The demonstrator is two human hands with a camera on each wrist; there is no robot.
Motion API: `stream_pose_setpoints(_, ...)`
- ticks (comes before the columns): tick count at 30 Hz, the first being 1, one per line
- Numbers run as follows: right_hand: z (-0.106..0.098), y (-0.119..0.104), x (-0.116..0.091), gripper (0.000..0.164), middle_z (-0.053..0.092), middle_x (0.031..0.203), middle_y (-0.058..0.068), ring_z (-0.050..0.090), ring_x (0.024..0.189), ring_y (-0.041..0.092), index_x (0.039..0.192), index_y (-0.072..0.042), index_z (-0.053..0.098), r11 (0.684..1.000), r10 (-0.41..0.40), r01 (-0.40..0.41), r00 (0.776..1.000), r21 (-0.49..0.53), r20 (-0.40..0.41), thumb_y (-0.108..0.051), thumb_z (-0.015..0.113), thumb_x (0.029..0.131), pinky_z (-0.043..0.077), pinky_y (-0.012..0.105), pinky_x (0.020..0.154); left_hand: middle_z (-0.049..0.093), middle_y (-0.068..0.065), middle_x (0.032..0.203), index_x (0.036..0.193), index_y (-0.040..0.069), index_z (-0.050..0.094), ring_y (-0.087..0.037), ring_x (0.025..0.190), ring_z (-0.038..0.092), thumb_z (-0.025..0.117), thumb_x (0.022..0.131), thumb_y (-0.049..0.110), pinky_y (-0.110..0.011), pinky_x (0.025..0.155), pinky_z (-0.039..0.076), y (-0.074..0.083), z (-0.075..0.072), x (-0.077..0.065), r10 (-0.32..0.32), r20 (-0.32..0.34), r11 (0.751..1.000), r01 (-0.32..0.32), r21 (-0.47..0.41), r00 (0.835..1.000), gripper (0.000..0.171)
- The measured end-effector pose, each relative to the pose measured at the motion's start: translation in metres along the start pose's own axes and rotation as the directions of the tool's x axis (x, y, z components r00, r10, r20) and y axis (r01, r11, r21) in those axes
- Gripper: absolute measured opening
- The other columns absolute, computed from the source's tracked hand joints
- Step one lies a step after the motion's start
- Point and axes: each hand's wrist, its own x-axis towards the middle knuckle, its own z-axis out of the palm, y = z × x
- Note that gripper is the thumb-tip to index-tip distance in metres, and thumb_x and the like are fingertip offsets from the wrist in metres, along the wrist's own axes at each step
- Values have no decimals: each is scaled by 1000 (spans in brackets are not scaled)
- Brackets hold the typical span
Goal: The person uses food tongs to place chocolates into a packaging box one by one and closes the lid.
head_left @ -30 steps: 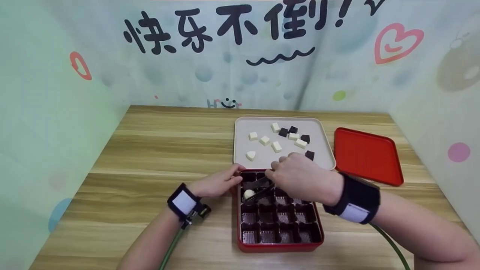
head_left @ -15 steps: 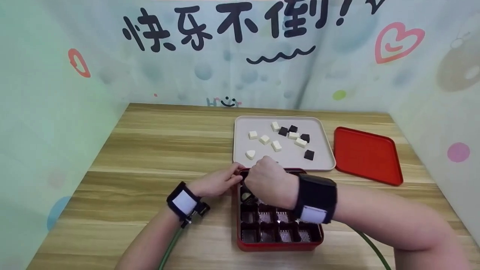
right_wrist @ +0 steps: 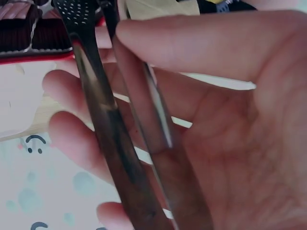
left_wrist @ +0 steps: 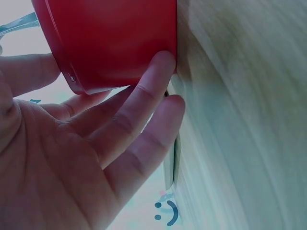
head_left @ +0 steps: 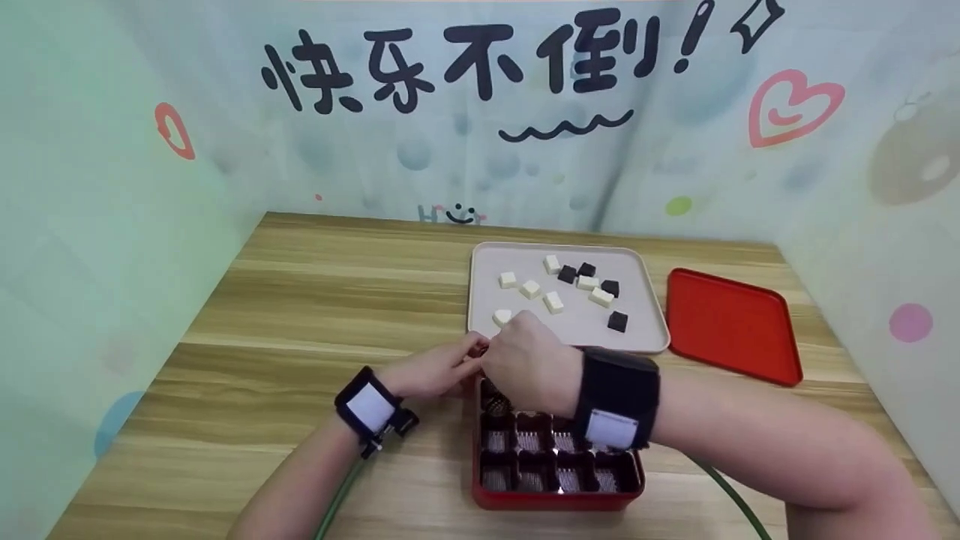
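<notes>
In the head view, a red box (head_left: 551, 501) with a dark brown tray insert of square compartments (head_left: 531, 480) stands on the table. My left hand (head_left: 427, 371) grips its back left corner; in the left wrist view the thumb lies at the rim and the fingers (left_wrist: 139, 108) reach along and around the red wall. My right hand (head_left: 531, 366) is over the box's back left part and holds metal tongs (right_wrist: 103, 103) with perforated ends. One perforated tip (head_left: 498, 406) shows low over a left compartment. My right hand hides the back compartments and whatever lies there.
Behind the box sits a light tray (head_left: 581, 330) with several white pieces (head_left: 553, 302) and dark pieces (head_left: 618, 322). A red lid-like tray (head_left: 735, 326) lies at its right. Printed cloth walls (head_left: 405, 180) surround the table. Green cables (head_left: 731, 495) trail from both wrists.
My right hand and the tongs have shifted left over the box, covering the compartment where a white piece showed between the tong tips. The left hand has stayed at the corner.
</notes>
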Motion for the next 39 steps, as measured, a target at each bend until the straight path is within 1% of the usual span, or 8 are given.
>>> stream_pose_setpoints(3, 0, 20, -9, 20, 43, 52, -5, 38, 47, 11, 60, -13, 51, 982, -31, 21, 998, 185, 53, -18, 64, 74, 35, 22, 42, 55, -13, 115, 122, 10, 40, -21, 103, 53, 40, 97, 24, -31, 85, 44, 0, 0, 1, -4, -5, 1000, 4, 7, 1000, 29)
stream_pose_setpoints(7, 17, 59, -20, 12, 49, 57, -5, 45, 50, 11, 67, -14, 56, 851, -65, -2, 992, 525, 110, -13, 61, 78, 41, 24, 48, 55, -13, 114, 122, 8, 40, -22, 105, 52, 40, 97, 22, -33, 88, 43, -1, 0, 4, 2, -6, 1000, -2, 21, 1000, 29)
stream_pose_setpoints(10, 38, 89, -21, 9, 53, 62, -5, 49, 54, 13, 77, -15, 62, 761, -32, -36, 995, 648, 92, -17, 57, 84, 42, 28, 51, 55, -13, 115, 122, 9, 40, -22, 106, 52, 40, 96, 23, -34, 89, 42, -2, -1, 3, -11, -3, 1000, 11, 26, 1000, 29)
stream_pose_setpoints(11, 47, 97, -20, 8, 53, 64, -5, 49, 55, 14, 80, -14, 63, 754, -4, -45, 997, 656, 73, -18, 57, 85, 42, 29, 52, 55, -12, 115, 122, 10, 40, -22, 106, 52, 40, 96, 23, -34, 89, 42, -2, -1, 2, -21, -2, 999, 21, 27, 1000, 29)
stream_pose_setpoints(20, 113, 126, -2, 17, 55, 69, 11, 56, 62, 30, 79, 1, 52, 834, 301, -267, 954, 484, 8, -15, 55, 83, 47, 47, 53, 53, -12, 120, 125, 12, 39, -21, 110, 50, 39, 96, 29, -36, 91, 41, -2, 1, -1, -60, 5, 998, 60, 28, 998, 34)
stream_pose_setpoints(24, 130, 123, 4, 14, 53, 65, 9, 53, 59, 27, 72, -1, 53, 813, 319, -315, 945, 490, 79, -13, 56, 80, 46, 46, 51, 53, -13, 120, 125, 10, 39, -21, 109, 51, 39, 96, 28, -34, 90, 41, -4, 3, 0, -48, 9, 999, 47, 16, 999, 34)
stream_pose_setpoints(31, 137, 115, 11, 17, 51, 57, 6, 51, 53, 23, 56, -10, 50, 823, 300, -323, 946, 466, 126, -7, 53, 73, 45, 43, 49, 54, -12, 118, 125, 12, 39, -21, 107, 51, 39, 96, 29, -35, 89, 42, -3, 1, 2, -59, 14, 997, 59, 45, 998, 33)
stream_pose_setpoints(39, 139, 106, 20, 18, 54, 64, 8, 55, 57, 27, 73, -4, 54, 801, 337, -322, 939, 504, 65, -20, 53, 82, 43, 45, 44, 54, -11, 118, 125, 14, 39, -20, 108, 51, 39, 96, 30, -35, 90, 42, -2, -1, 2, -71, 22, 996, 69, 51, 997, 33)
